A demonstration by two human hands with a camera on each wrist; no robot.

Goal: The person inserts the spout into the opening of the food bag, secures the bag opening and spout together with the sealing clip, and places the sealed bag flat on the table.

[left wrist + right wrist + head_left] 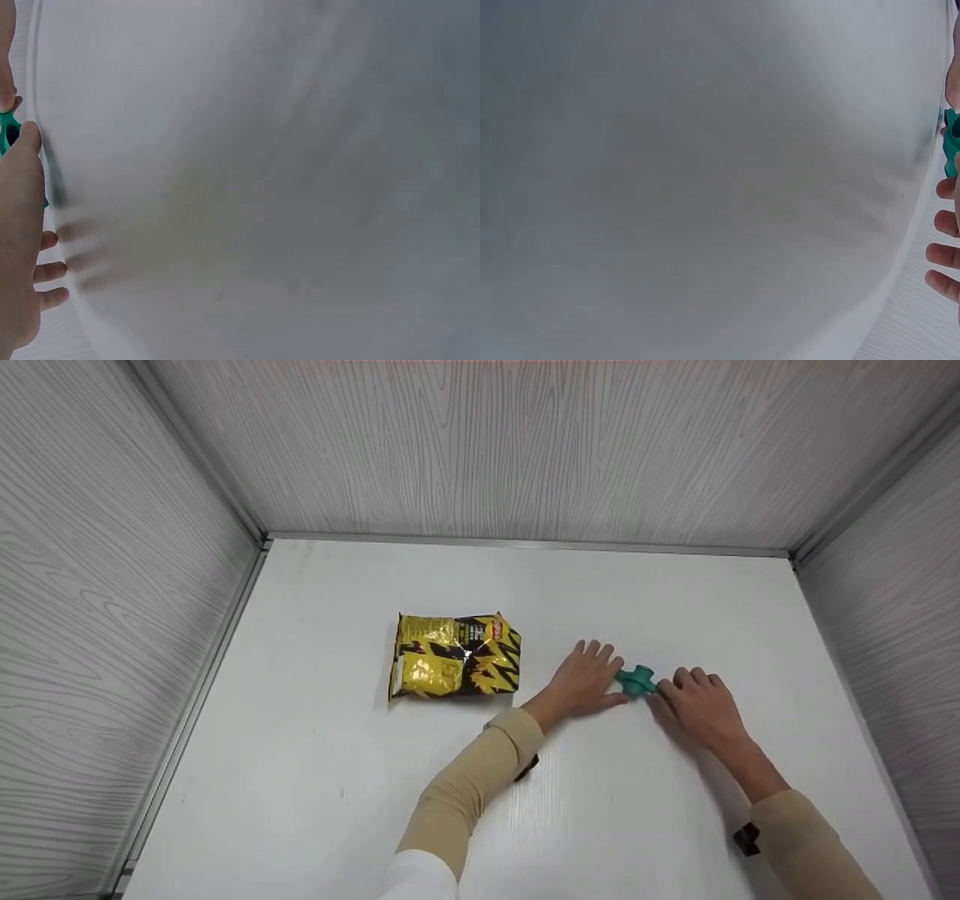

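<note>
Both hands met over a small teal clip (pixel 636 681) lying on the white surface (pixel 315 780), right of centre and well apart from the yellow-and-black snack bag (pixel 454 656) that lay flat to the left. The left hand (pixel 587 678) rested with fingers fairly straight against the clip's left end, thumb side touching it; the right hand (pixel 699 706) came in from the other side, fingers loosely bent at the clip's right end. Whether either hand had truly pinched the clip could not be told, since the wrist views showed only a sliver of teal at the frame edge (pixel 9 131) beside blurred fingers. The step in hand looked like picking the clip up, or setting it between both hands. The next move would seem to call for a firm pinch on the clip's handles before lifting it off the surface.
</note>
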